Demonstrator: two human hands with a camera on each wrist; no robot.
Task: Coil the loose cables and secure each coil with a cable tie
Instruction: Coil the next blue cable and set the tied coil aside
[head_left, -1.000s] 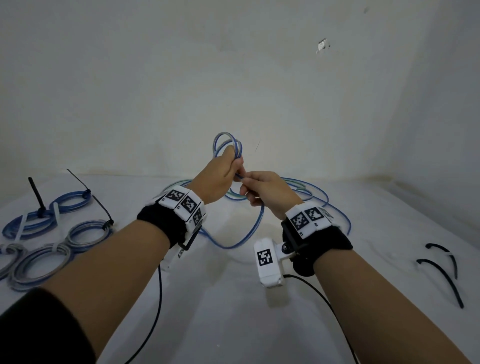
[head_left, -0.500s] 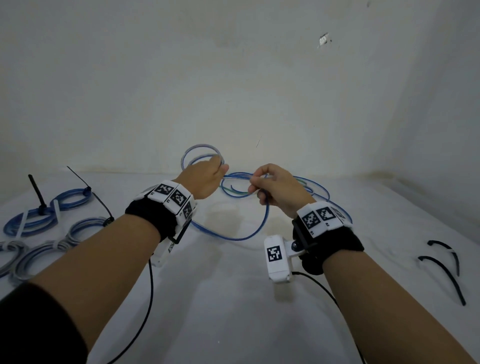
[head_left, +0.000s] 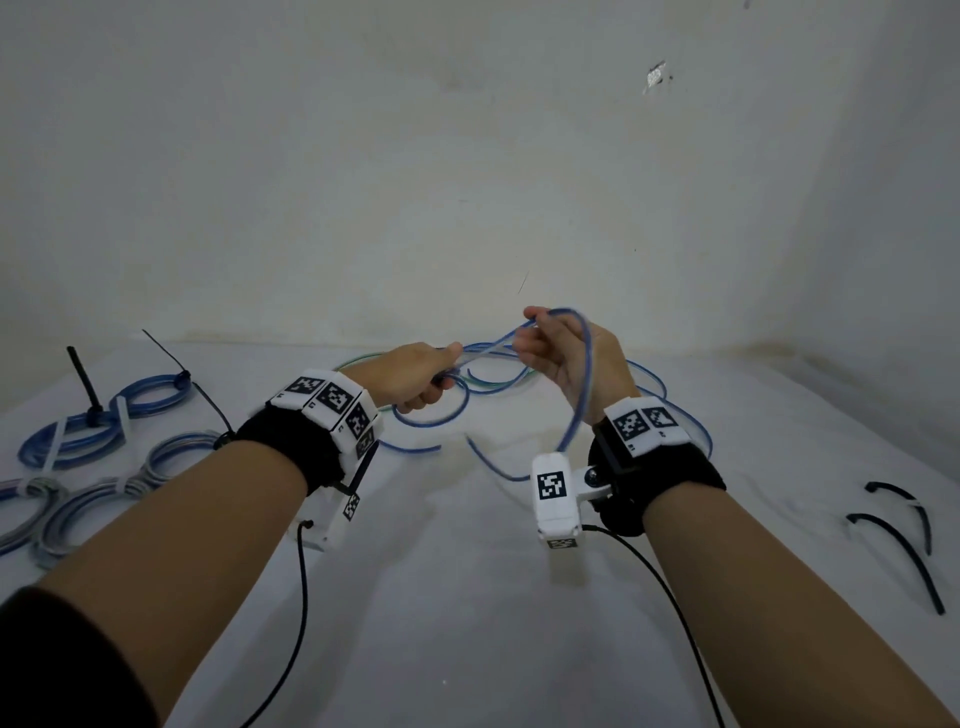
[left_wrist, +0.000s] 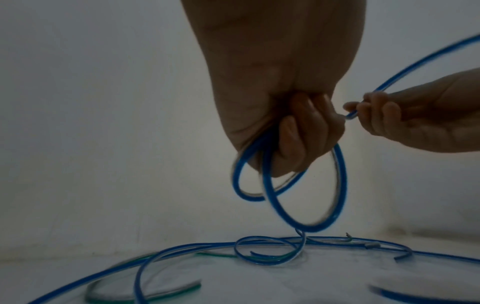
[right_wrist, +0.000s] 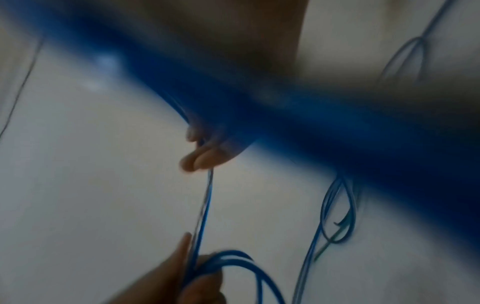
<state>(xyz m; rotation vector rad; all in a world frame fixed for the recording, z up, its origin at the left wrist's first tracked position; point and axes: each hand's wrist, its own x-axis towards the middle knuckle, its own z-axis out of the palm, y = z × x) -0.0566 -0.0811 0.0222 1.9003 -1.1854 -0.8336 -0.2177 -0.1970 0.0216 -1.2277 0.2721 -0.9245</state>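
My left hand (head_left: 426, 376) grips a small coil of blue cable (left_wrist: 306, 197); two loops hang below its curled fingers (left_wrist: 293, 142). My right hand (head_left: 550, 348), held a little higher and to the right, pinches the same blue cable (head_left: 584, 384) between its fingertips (left_wrist: 369, 111); from there the cable arcs over the hand and drops past the wrist to the table. A short taut stretch (right_wrist: 205, 207) runs between the two hands. More loose blue and green cable (head_left: 488, 387) lies on the white table (head_left: 467, 597) behind the hands. The right wrist view is blurred.
Tied coils of blue (head_left: 104, 421) and grey (head_left: 119, 483) cable lie at the far left, some with black tie tails sticking up (head_left: 83, 379). Two loose black cable ties (head_left: 898, 540) lie at the right. A wall rises right behind the table.
My left hand has dropped and turned so the coil hangs below it instead of standing above. My right hand has risen and drawn a new arc of cable over itself.
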